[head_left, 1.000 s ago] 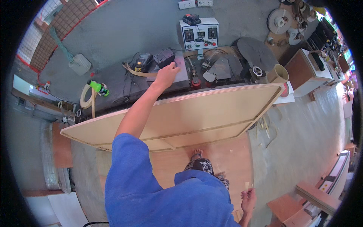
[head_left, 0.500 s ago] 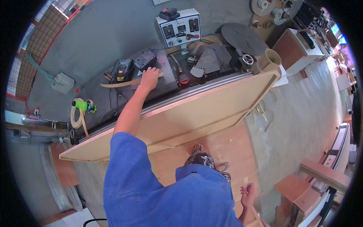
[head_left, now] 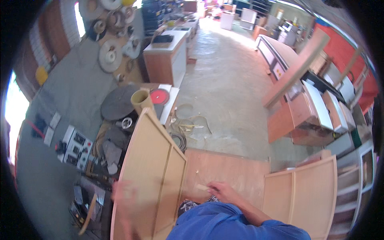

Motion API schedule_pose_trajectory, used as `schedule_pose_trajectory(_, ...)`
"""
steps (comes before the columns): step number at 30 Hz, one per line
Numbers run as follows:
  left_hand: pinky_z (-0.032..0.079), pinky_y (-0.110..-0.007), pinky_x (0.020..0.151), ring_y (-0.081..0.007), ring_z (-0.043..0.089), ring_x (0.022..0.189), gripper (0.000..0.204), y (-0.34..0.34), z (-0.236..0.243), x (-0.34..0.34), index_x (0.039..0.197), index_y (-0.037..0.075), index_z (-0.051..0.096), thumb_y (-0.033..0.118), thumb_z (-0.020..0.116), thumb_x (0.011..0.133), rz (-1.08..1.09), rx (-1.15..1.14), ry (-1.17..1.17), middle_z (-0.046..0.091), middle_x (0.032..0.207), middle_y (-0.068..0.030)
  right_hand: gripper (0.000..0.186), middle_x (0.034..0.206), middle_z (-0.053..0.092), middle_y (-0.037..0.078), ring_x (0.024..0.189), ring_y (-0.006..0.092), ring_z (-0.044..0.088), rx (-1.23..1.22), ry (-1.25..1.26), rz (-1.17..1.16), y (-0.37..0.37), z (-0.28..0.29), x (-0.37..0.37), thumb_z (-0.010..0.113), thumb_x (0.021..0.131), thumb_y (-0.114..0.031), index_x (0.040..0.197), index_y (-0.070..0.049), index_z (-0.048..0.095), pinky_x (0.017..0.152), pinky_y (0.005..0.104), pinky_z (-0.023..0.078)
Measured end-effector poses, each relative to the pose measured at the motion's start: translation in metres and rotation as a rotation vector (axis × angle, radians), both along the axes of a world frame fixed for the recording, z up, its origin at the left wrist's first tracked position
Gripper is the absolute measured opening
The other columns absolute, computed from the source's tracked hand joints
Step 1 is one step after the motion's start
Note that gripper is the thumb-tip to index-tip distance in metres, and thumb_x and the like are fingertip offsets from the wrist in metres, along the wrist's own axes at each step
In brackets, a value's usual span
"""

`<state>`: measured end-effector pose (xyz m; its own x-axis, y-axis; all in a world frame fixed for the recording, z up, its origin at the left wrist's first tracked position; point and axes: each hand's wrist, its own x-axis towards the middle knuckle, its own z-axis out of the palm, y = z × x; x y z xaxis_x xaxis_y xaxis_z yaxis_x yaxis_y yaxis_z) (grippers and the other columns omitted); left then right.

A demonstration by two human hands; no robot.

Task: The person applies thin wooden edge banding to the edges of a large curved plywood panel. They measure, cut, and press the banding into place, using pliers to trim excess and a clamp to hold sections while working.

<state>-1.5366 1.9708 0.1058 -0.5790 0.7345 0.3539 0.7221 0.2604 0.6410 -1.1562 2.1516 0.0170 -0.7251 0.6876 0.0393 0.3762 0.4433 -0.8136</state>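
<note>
Overhead, head view: L hand [head_left: 123, 191] is motion-blurred at the left edge of the tall framed wood panel [head_left: 150, 176] (finger state cannot be told). R hand [head_left: 222, 191] w/ fingers curled around a small pale wood piece [head_left: 201, 187], over the plywood sheet [head_left: 232, 172] on the floor. Panel stands betw. cluttered workbench [head_left: 102, 148] and sheet.
</note>
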Motion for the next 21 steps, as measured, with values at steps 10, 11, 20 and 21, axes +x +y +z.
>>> schedule_pose_trajectory(10,0.057,-0.030,0.082,-0.0131,0.070,0.092,0.025,0.141,0.017,0.228,0.121,-0.005,0.072,0.008,0.074,0.100,-0.407,-0.032,-1.004,0.076,0.103,-0.0076,0.015,0.088,0.073,0.007,0.085,0.0124,0.070,-0.561,0.511,-0.311,0.006,0.085,0.006,0.067,0.107,-0.015,0.112,0.000,0.067,0.072,0.0338,0.056)
schedule_pose_trajectory(11,0.057,-0.029,0.080,-0.0127,0.070,0.089,0.025,0.152,0.022,0.235,0.121,-0.006,0.073,0.007,0.073,0.100,-0.403,-0.079,-0.937,0.075,0.100,-0.0073,0.015,0.088,0.072,0.006,0.084,0.0114,0.069,-0.538,0.531,-0.329,0.012,0.088,0.014,0.067,0.108,-0.014,0.111,0.000,0.067,0.072,0.0330,0.056)
schedule_pose_trajectory(20,0.061,-0.027,0.069,-0.0125,0.073,0.081,0.018,0.239,0.064,0.300,0.119,-0.006,0.072,0.007,0.065,0.107,-0.610,0.166,-0.851,0.068,0.095,-0.0037,0.013,0.085,0.068,0.000,0.078,0.0067,0.060,-0.224,0.676,-0.468,0.099,0.090,0.107,0.069,0.105,-0.012,0.104,0.000,0.073,0.067,0.0260,0.048)
schedule_pose_trajectory(21,0.060,-0.027,0.069,-0.0123,0.073,0.080,0.019,0.245,0.068,0.309,0.119,-0.007,0.072,0.006,0.065,0.107,-0.589,0.117,-0.827,0.067,0.095,-0.0038,0.012,0.087,0.069,0.000,0.079,0.0065,0.061,-0.217,0.701,-0.483,0.107,0.096,0.117,0.069,0.106,-0.012,0.106,0.000,0.073,0.068,0.0259,0.049)
